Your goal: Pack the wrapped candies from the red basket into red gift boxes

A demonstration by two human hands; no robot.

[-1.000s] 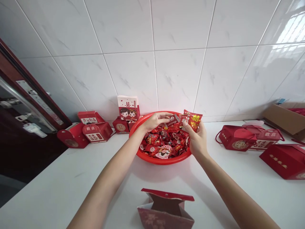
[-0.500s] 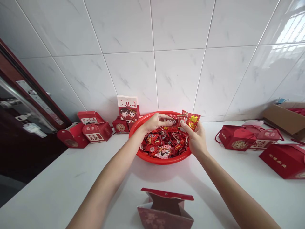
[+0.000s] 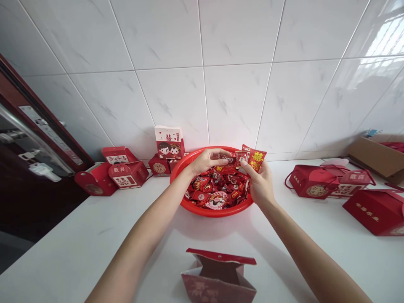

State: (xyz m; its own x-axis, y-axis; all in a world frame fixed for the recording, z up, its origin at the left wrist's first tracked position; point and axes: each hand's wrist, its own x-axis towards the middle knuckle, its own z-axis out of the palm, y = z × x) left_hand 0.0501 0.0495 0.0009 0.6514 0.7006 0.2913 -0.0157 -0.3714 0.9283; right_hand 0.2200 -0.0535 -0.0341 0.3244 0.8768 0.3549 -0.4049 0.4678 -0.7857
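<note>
Selecting wrapped sweets over the basket. The right hand [image 3: 261, 183] grips a glossy red-and-gold pillow-shaped packet [image 3: 257, 159] and a small red-and-white foil packet [image 3: 241, 157]. Left of these, the left hand [image 3: 203, 162] appears to pinch a small dark-red flat packet [image 3: 232, 160]. Beneath both hands lies a round red plastic basket [image 3: 217, 213] of sweets; nearer the wearer, between the forearms, stands an open maroon card box [image 3: 219, 286]. The next move calls for joining the packets without loosening either grip. Compared with one second earlier, the right hand sits slightly closer to the left.
</note>
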